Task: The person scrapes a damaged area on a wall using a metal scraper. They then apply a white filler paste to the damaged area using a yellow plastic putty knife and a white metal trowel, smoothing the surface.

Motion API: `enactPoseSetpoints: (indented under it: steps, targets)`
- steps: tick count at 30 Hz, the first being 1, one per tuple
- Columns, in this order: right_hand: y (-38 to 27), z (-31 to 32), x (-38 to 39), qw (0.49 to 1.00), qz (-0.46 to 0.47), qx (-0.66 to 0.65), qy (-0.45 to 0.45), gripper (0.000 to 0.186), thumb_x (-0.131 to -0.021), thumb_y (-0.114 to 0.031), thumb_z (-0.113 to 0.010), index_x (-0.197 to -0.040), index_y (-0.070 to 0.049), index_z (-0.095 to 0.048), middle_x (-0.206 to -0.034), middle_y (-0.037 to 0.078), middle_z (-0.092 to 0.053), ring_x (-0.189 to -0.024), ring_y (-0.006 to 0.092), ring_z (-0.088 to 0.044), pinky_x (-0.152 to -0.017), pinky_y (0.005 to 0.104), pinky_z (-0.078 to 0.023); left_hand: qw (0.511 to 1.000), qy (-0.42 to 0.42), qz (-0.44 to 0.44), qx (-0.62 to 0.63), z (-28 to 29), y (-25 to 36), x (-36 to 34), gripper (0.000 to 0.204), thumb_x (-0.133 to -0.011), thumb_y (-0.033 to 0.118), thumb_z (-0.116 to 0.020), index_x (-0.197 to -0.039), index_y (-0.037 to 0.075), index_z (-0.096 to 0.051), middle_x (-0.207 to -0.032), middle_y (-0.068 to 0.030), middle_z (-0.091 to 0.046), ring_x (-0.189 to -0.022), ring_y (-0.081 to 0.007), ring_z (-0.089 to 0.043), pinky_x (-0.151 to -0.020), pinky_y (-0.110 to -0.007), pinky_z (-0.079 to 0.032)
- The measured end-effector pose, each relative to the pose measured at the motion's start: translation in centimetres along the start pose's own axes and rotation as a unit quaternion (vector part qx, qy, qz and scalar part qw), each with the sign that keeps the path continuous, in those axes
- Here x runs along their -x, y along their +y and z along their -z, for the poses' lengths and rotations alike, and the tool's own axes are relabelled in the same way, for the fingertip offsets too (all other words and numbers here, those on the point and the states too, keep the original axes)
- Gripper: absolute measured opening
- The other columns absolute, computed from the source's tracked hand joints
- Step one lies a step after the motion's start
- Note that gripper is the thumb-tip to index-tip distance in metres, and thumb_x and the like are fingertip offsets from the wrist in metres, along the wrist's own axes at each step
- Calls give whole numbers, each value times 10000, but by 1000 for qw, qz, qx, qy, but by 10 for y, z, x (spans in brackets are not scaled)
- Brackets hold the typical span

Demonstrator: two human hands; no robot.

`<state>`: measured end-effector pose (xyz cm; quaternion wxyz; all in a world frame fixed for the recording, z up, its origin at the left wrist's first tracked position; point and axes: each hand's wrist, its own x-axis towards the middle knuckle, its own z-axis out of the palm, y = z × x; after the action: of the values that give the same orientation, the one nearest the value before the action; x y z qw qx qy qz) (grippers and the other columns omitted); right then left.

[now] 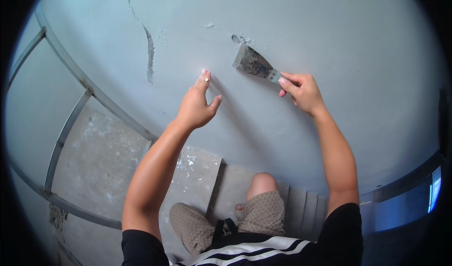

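- While the right hand (305, 92) grips a scraper (253, 62) by its handle, the blade points up and to the left, away from the fingers and toward the wall (376, 35).
- The right hand is closed around the handle, with the thumb lying along the near side and the fingers curled behind it.
- The scraper sits at the upper left of the right hand; its wide blade is smeared with grey and dark dried stuff.
- The blade's upper corner is right by a small chipped hole (236, 39) in the wall; whether the edge presses on the surface cannot be told.
- The left hand (197, 105) is open, fingers stretched upward close together and thumb held apart, with a small white crumb (206, 80) on one finger.
- Seen from the left hand, the scraper is higher and to the right, well apart from it.
- The left fingertips are at the wall or just in front of it; contact is hard to tell.
- Above and left of the left hand, a long rough crack (150, 56) runs down the pale wall.
- Farther left stands a metal railing (68, 120), with a bundle of rope (57, 216) low down on it.
- Below, white specks dot a grey concrete floor (200, 183), and steps (308, 212) show beside the person's patterned shorts (263, 214).
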<state>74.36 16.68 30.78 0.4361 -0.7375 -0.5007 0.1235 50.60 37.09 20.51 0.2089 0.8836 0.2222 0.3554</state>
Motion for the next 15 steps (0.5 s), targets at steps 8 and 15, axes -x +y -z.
enactPoseSetpoints:
  steps: [8, 15]
  targets:
    - [11, -5, 10, 997, -8, -72, 23, 355, -1012, -259, -689, -1292, -48, -749, -730, 21, -695, -519, 57, -440, -472, 256, -377, 996, -26, -18, -87, -1, 2, 1, 821, -936, 241, -724, -1582, -83, -335, -1641, -287, -360, -1534, -395, -356, -1248, -431, -326]
    - [-1, -5, 9, 998, -14, -49, 22, 368, -1007, -272, -685, -1294, -50, -748, -727, 13, -697, -545, 62, -464, -520, 271, -411, 996, -28, -8, -82, -10, 2, 5, 850, -929, 227, -733, -1601, -70, -305, -1675, -287, -292, -1553, -390, -321, -1255, -445, -305]
